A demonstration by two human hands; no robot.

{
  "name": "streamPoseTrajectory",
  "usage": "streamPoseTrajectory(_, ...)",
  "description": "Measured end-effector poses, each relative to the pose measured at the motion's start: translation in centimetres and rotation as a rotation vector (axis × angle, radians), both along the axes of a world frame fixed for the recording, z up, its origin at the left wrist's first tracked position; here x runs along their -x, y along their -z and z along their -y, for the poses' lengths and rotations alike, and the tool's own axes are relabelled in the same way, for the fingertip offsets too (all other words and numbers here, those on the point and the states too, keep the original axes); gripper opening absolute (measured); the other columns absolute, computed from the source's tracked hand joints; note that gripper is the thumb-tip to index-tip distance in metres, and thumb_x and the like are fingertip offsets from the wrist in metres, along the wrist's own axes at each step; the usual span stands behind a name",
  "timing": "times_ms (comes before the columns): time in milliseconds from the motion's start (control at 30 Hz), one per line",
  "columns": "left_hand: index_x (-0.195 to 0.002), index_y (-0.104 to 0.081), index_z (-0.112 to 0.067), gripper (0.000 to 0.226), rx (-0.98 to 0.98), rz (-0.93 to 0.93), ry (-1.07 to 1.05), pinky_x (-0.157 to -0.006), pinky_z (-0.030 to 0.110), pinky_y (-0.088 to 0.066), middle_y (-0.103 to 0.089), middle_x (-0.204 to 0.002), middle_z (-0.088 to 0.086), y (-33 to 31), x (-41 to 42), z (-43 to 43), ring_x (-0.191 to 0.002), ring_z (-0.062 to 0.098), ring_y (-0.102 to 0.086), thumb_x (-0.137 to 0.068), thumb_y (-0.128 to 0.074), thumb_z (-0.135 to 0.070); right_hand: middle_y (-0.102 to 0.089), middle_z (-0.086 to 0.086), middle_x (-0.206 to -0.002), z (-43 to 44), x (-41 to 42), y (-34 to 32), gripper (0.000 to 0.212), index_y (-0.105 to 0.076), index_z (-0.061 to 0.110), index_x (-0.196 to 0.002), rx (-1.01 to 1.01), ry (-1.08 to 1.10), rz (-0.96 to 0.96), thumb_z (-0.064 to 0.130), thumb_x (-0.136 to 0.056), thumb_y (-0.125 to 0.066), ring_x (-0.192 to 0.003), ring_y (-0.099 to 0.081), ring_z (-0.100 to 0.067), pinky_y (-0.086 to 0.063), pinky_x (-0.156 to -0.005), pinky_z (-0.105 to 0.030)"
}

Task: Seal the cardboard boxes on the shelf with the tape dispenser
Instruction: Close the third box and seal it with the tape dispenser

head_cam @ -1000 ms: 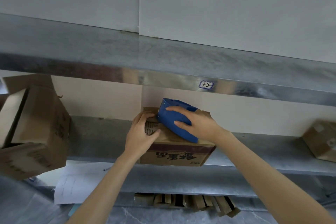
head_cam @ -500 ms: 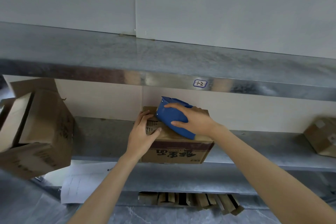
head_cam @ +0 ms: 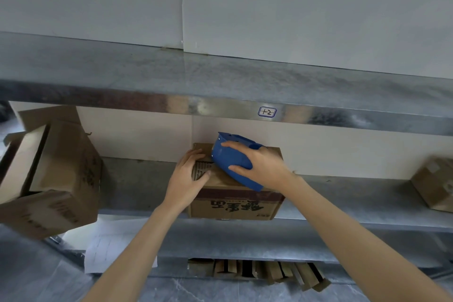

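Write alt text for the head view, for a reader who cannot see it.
A person's right hand holds a blue tape dispenser on a cardboard box on a metal shelf, while the left hand rests on its top.

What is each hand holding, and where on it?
The right hand grips the blue tape dispenser across its curved body; the left hand holds nothing, only pressing the top of the cardboard box.
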State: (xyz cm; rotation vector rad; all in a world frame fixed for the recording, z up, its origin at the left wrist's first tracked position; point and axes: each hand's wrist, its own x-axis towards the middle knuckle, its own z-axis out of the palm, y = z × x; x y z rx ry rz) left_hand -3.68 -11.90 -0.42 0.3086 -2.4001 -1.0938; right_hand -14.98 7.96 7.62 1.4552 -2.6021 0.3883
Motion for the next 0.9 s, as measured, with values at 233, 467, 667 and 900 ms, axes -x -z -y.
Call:
streamPoseTrajectory(233,-0.127,-0.062,-0.023,0.053,0.159,0.046,0.010,-0.093,0.027,-0.043,-0.055,-0.136,-0.011,-0.7,-1.0,0.4,-0.130,0.007,-0.043,-0.083,-0.061,-0.054,-0.061,-0.002,-0.070,-0.3,-0.3,-0.2,0.054,-0.029,0.045,-0.149,-0.003,-0.028,0.139,0.043,-0.100,-0.052,-0.049,-0.050,-0.013,-0.046,-0.048,-0.034)
streamPoseTrajectory(467,-0.125,-0.063,-0.026,0.063,0.174,0.097,0.055,-0.097,0.027,-0.042,-0.056,-0.136,-0.011,-1.8,-1.3,1.1,-0.129,0.007,-0.044,-0.078,-0.050,-0.066,-0.048,0.010,-0.059,-0.5,-1.1,-1.2,0.048,-0.037,0.045,-0.146,-0.007,-0.012,0.040,0.043,-0.100,-0.050,-0.046,-0.042,-0.008,-0.032,-0.045,-0.020)
streamPoseTrajectory(667,-0.122,-0.065,-0.032,0.041,0.041,0.052,0.086,-0.106,0.031,-0.038,-0.056,-0.136,-0.015,-4.6,-1.0,2.6,-0.130,0.006,-0.045,-0.084,-0.067,-0.048,-0.048,0.006,-0.048,-0.5,-1.4,-3.0,0.048,-0.047,0.045,-0.140,0.123,-0.038,-0.052,0.043,-0.093,-0.055,-0.038,-0.037,-0.009,-0.048,-0.043,-0.031)
streamPoseTrajectory(900,-0.124,-0.062,-0.032,0.032,-0.159,0.038,0.150,-0.101,0.027,-0.044,-0.063,-0.126,-0.017,-8.9,-1.2,3.7,-0.118,-0.001,-0.057,-0.095,-0.065,-0.018,-0.029,0.009,-0.043,-0.4,-2.4,-3.9,0.058,-0.043,0.046,-0.141,0.165,-0.141,-0.119,0.063,-0.086,-0.051,-0.037,-0.025,-0.009,-0.041,-0.037,-0.028)
